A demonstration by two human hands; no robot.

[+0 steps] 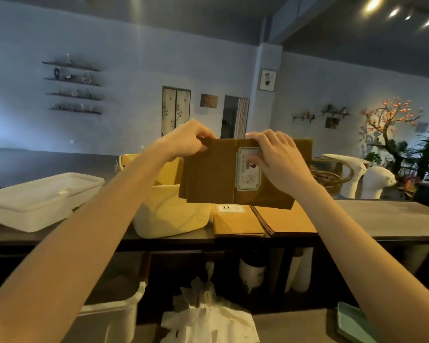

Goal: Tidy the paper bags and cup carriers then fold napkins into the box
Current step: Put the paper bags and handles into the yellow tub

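Observation:
A stack of flat brown paper bags [216,177] with a white label stands upright above the counter, held between both hands. My left hand [187,142] grips the stack's top left corner. My right hand [276,157] grips its top edge near the label, fingers curled over the front. More flat brown bags [235,222] lie on the counter right below, with another flat brown stack [286,219] beside them. A cream tub [169,211] sits just left of them, brown paper standing in it.
A white plastic tub [40,201] sits on the counter [382,216] at the left. Below the counter are a white bin [109,315], crumpled white paper or napkins [208,318] and cup stacks [252,271]. A green tray [352,323] shows at bottom right. White animal figures [357,177] stand behind.

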